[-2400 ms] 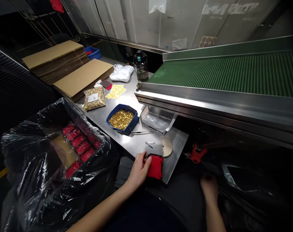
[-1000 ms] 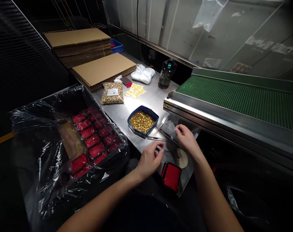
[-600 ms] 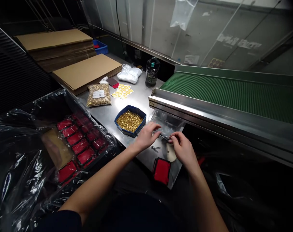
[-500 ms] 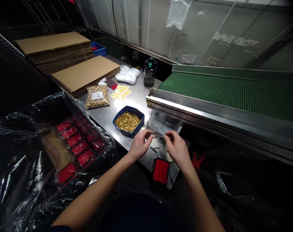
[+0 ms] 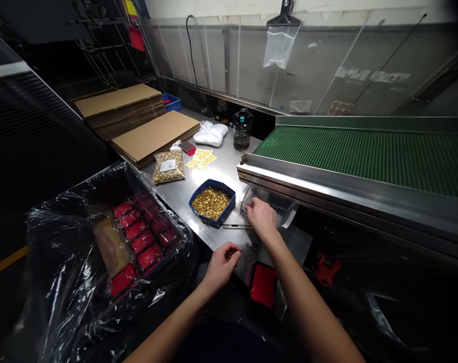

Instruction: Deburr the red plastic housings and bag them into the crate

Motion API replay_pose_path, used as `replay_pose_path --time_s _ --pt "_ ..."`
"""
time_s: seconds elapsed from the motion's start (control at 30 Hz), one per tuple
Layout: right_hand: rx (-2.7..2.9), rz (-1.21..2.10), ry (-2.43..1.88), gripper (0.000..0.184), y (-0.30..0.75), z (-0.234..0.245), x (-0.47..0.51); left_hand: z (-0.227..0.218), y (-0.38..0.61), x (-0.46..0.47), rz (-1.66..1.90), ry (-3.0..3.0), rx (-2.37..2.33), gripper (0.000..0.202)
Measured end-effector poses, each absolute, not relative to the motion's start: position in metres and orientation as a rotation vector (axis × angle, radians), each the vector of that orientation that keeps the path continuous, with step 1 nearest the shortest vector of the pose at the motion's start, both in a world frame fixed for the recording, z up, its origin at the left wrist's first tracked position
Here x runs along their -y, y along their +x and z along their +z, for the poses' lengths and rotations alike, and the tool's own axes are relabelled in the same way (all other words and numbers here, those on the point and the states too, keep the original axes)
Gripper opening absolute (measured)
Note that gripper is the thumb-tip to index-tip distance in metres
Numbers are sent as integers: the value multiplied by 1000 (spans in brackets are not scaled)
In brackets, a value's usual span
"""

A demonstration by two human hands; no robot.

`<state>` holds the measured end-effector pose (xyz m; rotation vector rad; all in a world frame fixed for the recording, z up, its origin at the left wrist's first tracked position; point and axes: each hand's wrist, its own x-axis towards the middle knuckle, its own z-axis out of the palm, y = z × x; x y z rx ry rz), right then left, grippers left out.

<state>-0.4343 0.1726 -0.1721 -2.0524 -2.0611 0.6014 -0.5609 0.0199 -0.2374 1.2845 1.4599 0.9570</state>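
My right hand (image 5: 262, 218) reaches over the near edge of a clear plastic tray (image 5: 285, 204), its fingers pinched together. Whatever they hold, if anything, is hidden. Nearer to me, my left hand (image 5: 222, 263) hovers by the table edge with thumb and fingers curled together; I cannot make out anything in it. A thin metal tool (image 5: 236, 226) lies between the tray and a blue bin (image 5: 216, 223) of small gold-coloured metal pieces (image 5: 211, 202). Some small metal parts (image 5: 250, 244) rest on the table between my hands. A black-edged red pouch or box (image 5: 264, 285) sits at the near corner.
A lined crate (image 5: 125, 174) of red packs stands at left. Behind the bin are a bag of gold pieces (image 5: 168, 167), sticker sheets (image 5: 202, 159), a white packet (image 5: 211, 133), a dark bottle (image 5: 242, 132) and cardboard stacks (image 5: 157, 136). A green conveyor (image 5: 357, 156) runs at right.
My hands have moved apart: the right forward to the clear tray, the left back toward me. The thin tool now lies on the table. The camera view has tilted up.
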Motion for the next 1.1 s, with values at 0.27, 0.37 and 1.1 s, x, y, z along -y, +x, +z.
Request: replay_pose_path --time_s 0.27,0.37,1.1 --pt "1910 503 -2087 34 -389 -151 -148 -182 -551 -115 1052 1744 -1359 34" --pt "1924 490 -1982 32 -380 -137 -146 -163 -537 -167 947 1953 -1184 42" --pt "1253 1418 -1412 43 -352 -158 -79 -126 -548 -110 916 1891 -1367 28"
